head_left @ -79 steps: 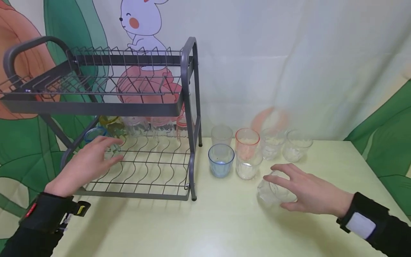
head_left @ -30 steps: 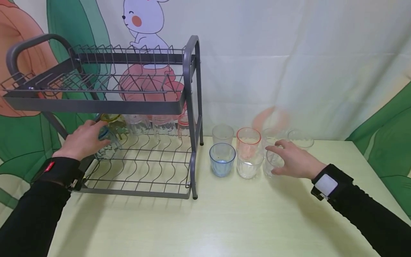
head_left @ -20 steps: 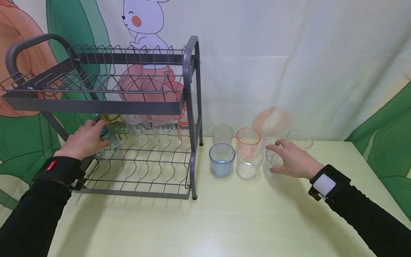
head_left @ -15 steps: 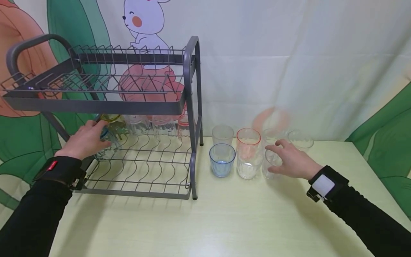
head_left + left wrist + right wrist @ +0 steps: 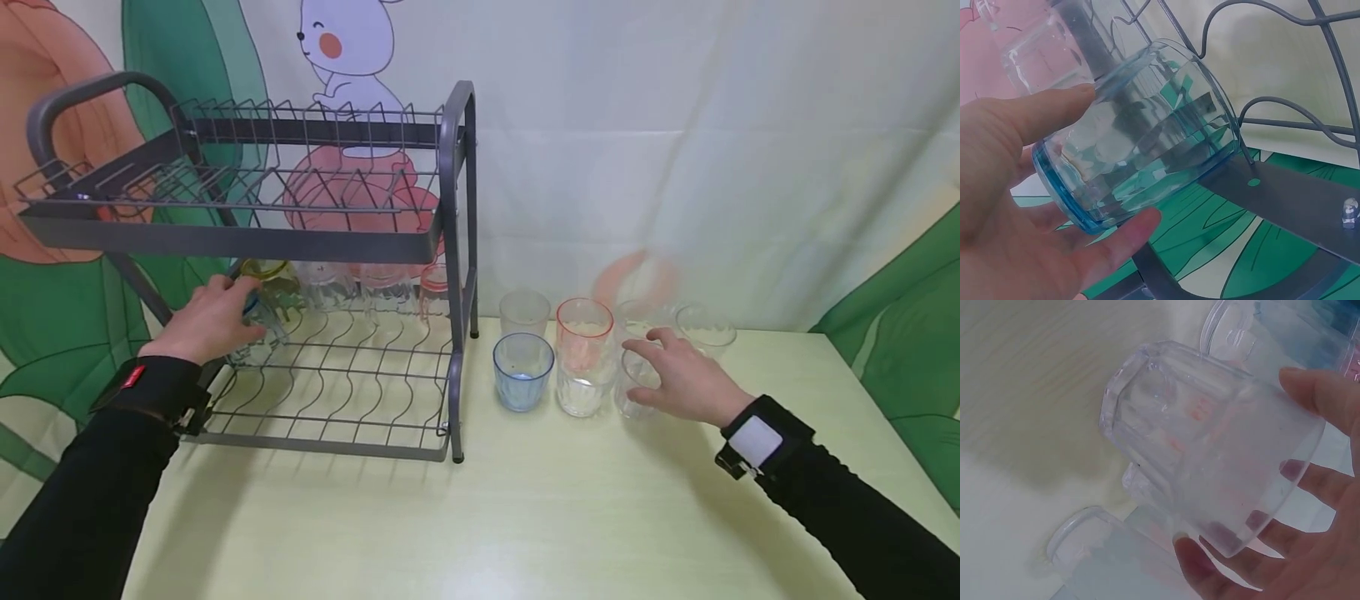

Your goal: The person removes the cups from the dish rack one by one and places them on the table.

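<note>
My left hand (image 5: 210, 321) reaches into the left end of the rack's lower shelf. It holds a blue-tinted glass (image 5: 1147, 137), with the thumb on one side and fingers on the other near its thick blue end. The other end of this glass is close to the rack's wires. On the table, my right hand (image 5: 690, 379) holds a clear faceted glass (image 5: 1197, 444) by its rim, thumb and fingers spread around it. That glass stands at the right end of the front row, beside another clear glass (image 5: 583, 396).
A dark two-tier dish rack (image 5: 315, 451) stands on the left. A yellow glass (image 5: 277, 287), clear ones and a red-rimmed one line its lower shelf at the back. On the table are a blue glass (image 5: 522, 375), a red-rimmed glass (image 5: 584, 321) and several clear glasses.
My right hand has brought the clear glass from nearer the front to the row's right end. My left hand has moved back and left onto the blue-tinted glass. Both are nearly still lately.
</note>
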`<action>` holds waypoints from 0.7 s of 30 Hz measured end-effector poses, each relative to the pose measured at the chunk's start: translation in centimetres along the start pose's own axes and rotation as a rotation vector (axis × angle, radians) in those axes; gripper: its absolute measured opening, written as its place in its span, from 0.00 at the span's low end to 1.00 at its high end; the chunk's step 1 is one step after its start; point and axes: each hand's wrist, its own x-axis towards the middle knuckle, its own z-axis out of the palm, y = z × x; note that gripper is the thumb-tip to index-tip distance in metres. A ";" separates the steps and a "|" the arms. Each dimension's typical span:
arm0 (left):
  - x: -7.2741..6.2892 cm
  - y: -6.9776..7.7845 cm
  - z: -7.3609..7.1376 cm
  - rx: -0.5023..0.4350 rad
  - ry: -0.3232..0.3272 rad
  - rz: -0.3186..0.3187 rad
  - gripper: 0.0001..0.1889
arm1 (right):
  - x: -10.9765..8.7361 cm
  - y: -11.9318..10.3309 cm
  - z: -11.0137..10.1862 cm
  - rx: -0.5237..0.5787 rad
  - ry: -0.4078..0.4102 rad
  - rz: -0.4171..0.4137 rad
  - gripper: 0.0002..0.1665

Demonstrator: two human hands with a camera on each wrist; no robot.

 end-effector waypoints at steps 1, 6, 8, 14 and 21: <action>0.0 0.0 0.0 0.001 -0.002 0.004 0.38 | 0.0 0.0 0.1 -0.004 0.004 0.001 0.40; 0.0 -0.1 -0.1 0.004 -0.007 0.002 0.38 | -0.1 0.1 0.4 -0.023 0.034 0.000 0.42; 0.1 0.0 -0.1 0.006 -0.007 0.000 0.39 | -0.1 0.2 0.5 -0.027 0.042 0.008 0.44; 0.3 0.1 -0.4 0.024 -0.019 0.005 0.39 | -0.3 0.1 0.3 -0.023 0.033 0.040 0.50; 0.1 0.4 -0.9 0.048 -0.024 0.026 0.37 | -0.3 -0.6 -1.7 -0.027 0.117 0.028 0.51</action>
